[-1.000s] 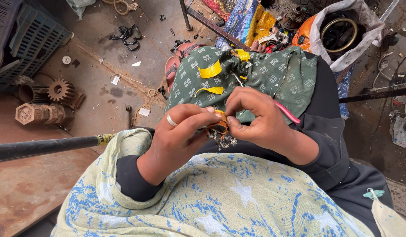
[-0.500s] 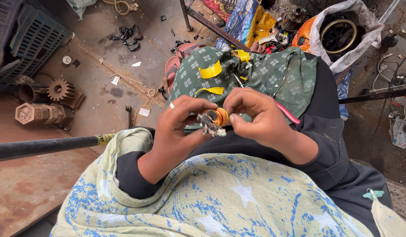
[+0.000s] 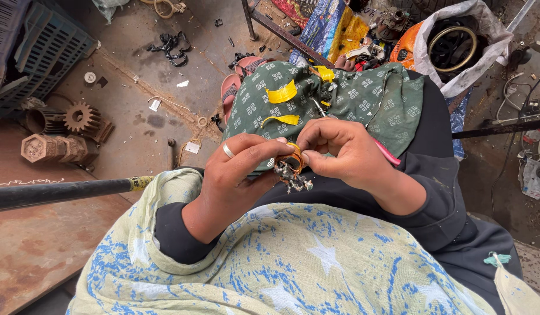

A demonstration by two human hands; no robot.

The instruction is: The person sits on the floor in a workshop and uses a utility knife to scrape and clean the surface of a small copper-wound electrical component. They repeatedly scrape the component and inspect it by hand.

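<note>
Head camera is looking straight down at a seated person's lap, where both hands are meeting over a green patterned cloth. Left hand, wearing a ring, is curling its fingers around a small coil of copper-coloured wire with a frayed bundle of bare wire ends hanging from it. Right hand is pinching the coil from the 3 o'clock side, fingertips pressed tight together against the winding. Neither hand is spread; both are closing on the same little piece.

Judging from this grip, the main risk is that the thin strands are snapping or slipping free if the right hand is pulling too hard, since the left is only cupping the coil loosely from the 9 o'clock side. The sharp frayed ends are also sitting just beside the left fingers and could be pricking skin. If the coil drops, it is likely to be landing in the folds of cloth, among the yellow tape scraps lying at 12 o'clock.

The coil is sitting between the two hands, touching both, with the frayed ends at 6 o'clock below it. A dark rod is crossing at 9 o'clock, well apart, above the gear on the floor.
</note>
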